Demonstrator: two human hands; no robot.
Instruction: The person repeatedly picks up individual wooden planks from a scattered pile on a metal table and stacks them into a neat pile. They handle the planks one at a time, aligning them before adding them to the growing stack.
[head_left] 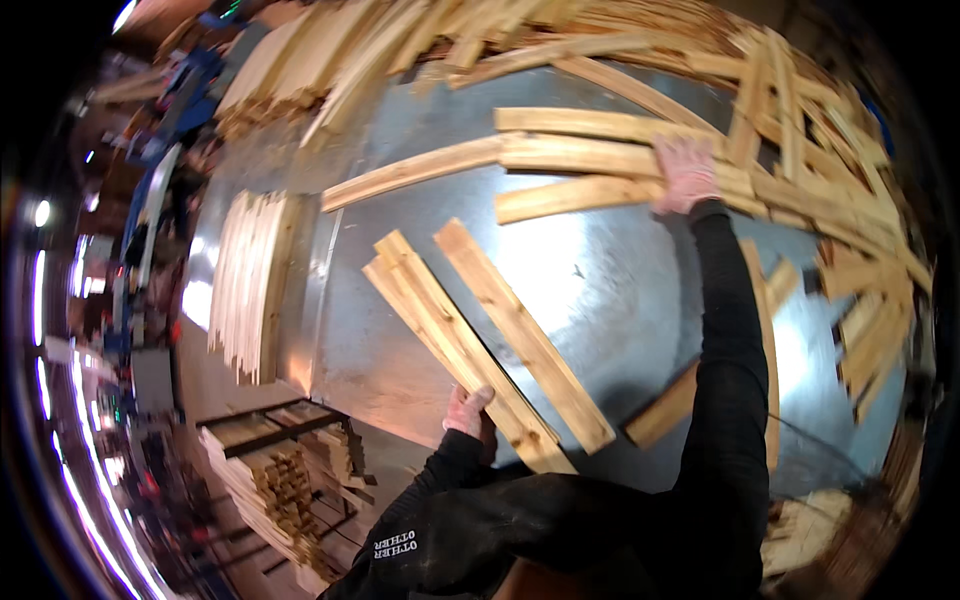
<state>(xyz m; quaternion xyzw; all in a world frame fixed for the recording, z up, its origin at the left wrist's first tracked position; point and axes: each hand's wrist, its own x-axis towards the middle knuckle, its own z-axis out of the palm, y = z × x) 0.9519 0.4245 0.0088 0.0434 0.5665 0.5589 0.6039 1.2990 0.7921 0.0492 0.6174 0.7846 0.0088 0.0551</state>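
Observation:
My left hand [465, 410] is closed round the near edge of a small stack of long, pale wooden boards [450, 335], which slants across the metal table. Just right of that stack, a single knotty board [525, 335] lies apart on the tabletop. Stretched out far to the right, my right hand [686, 172] lies with extended fingers across some wooden boards [580, 153] at the edge of a loose pile. Below these, another board [575, 198] reaches toward the same hand.
Jumbled boards [790, 120] cover the table's right and far sides. A neat row of boards [245, 285] stands at the left. Lower left, a dark metal rack [270, 430] holds stacked timber [290, 490]. A loose board [665, 405] lies beside my right arm.

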